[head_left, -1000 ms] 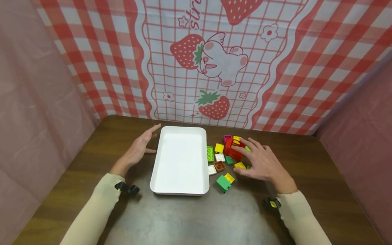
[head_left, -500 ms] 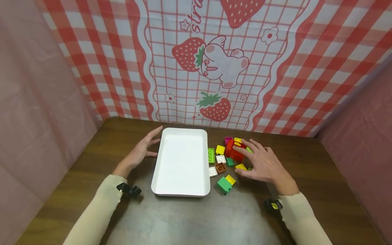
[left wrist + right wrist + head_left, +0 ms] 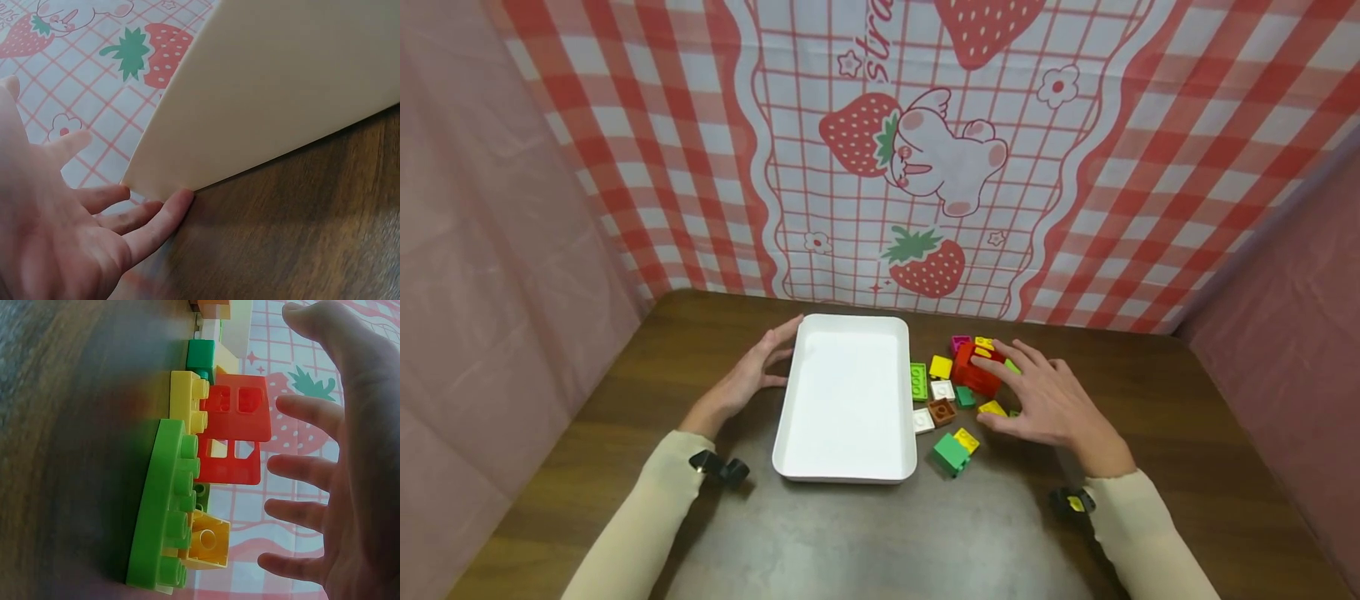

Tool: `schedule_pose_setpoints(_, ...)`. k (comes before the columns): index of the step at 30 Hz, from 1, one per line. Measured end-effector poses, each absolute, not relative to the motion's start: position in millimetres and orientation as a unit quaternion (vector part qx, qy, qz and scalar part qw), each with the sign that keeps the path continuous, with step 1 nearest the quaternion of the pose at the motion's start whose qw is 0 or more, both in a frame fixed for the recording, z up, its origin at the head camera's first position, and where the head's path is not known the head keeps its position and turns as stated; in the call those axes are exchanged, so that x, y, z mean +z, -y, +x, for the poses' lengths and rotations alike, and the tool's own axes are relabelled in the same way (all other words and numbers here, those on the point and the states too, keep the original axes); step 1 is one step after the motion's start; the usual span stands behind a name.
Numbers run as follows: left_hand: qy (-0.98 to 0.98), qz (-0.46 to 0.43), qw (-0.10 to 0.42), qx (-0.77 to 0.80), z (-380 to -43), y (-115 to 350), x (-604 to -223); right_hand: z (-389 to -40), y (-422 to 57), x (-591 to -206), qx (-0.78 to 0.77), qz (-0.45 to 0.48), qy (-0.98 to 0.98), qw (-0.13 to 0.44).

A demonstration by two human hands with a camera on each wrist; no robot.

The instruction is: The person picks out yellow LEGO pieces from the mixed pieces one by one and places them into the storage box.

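A white rectangular tray [image 3: 850,400] lies on the table, its inside bare. My left hand [image 3: 747,379] is at its left side with fingers extended. In the left wrist view, the fingertips of that left hand [image 3: 75,231] meet the corner of the tray's outer wall [image 3: 269,81]. Spread fingers of my right hand [image 3: 1045,404] hover above toy building bricks right of the tray. A red window-like brick [image 3: 973,371] lies under them. From the right wrist, a gap shows between my right hand [image 3: 365,469] and the red brick [image 3: 237,409], beside a long green brick [image 3: 156,512].
Between tray and right hand lie a lime brick [image 3: 918,381], a brown brick [image 3: 942,411], white bricks [image 3: 922,421] and yellow ones [image 3: 941,367]. A green brick [image 3: 951,454] sits nearer the front. A strawberry-print cloth [image 3: 925,267] hangs behind the wooden table [image 3: 1165,417].
My left hand has shifted slightly right, its fingertips coming up to the tray's left edge. The right hand stays over the bricks. The head view has tilted a little.
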State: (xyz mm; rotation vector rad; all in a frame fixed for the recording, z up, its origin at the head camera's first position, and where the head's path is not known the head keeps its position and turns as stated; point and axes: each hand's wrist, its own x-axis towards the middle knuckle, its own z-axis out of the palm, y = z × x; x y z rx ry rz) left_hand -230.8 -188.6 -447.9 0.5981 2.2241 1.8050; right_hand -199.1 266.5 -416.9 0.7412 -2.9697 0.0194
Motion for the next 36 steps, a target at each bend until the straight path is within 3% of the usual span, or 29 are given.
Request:
schedule_pose_setpoints(25,-0.75,0.205,0.151,0.61,-232,195,-447,-199,-269,-417,0.005,0.235,0.971,0.037)
schedule_pose_setpoints(36,-0.755,0.199,0.14,0.609,-234,200,-455,-201,-267,-418,0.005,0.237,0.971,0.04)
